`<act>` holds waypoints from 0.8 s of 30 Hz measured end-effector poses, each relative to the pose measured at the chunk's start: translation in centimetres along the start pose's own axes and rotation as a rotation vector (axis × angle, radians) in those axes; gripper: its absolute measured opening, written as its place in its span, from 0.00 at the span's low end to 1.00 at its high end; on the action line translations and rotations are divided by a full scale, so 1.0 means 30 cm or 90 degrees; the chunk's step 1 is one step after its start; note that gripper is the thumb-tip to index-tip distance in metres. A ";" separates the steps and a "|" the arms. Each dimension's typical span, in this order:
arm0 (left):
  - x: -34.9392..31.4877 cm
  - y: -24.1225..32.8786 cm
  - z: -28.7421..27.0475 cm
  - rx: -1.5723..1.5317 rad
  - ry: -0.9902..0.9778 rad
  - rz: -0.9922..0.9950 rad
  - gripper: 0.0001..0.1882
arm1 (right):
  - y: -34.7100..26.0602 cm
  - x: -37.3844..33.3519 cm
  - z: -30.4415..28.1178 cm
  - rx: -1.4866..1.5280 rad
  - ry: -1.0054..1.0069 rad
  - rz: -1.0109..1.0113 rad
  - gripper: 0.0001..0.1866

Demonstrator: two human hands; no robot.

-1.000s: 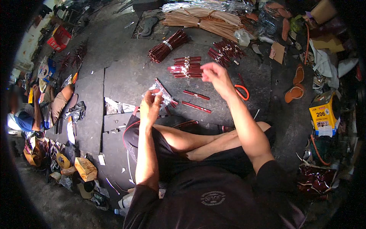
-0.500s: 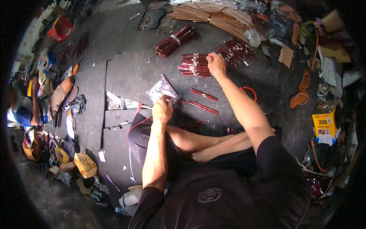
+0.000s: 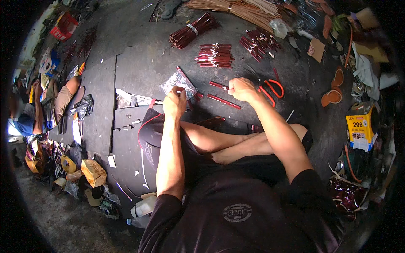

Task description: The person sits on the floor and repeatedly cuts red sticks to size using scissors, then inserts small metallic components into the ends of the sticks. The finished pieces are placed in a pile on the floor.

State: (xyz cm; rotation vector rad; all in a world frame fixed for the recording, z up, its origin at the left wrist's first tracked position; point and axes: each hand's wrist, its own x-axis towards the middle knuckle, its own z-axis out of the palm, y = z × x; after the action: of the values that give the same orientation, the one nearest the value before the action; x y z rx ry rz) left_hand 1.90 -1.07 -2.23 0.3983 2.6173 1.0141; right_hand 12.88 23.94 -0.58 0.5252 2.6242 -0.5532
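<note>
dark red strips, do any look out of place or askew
Yes, the upper-right pile of strips looks askew: it fans out at uneven angles, whereas the stack just left of it lies nearly parallel.

Two parallel loose strips (image 3: 224, 101), one red bundle (image 3: 195, 29) (banded), one pair of scissors (image 3: 267, 92).

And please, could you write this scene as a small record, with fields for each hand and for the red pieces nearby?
left hand: at the lower edge of the clear plastic bag; grip unclear
right hand: at the right end of the upper red strip; grip unclear
lower red strip: lying apart, nearer the person
row of red strips: beyond both strips
tied red bundle: beyond the row, to its left
</note>
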 end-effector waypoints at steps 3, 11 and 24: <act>-0.032 0.034 0.012 0.049 -0.038 0.093 0.12 | 0.053 -0.071 0.066 -0.024 -0.029 0.027 0.13; 0.084 0.121 0.188 0.143 -0.092 0.155 0.08 | 0.169 -0.064 0.186 0.089 0.229 0.031 0.17; 0.040 0.018 0.298 0.145 -0.107 0.295 0.12 | 0.188 0.000 0.198 0.159 0.238 -0.021 0.10</act>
State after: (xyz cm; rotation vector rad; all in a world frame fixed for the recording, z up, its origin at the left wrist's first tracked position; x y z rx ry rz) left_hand 4.24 5.13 -8.36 1.1329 2.5455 0.7613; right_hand 17.14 26.07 -7.23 0.7238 2.9349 -0.8745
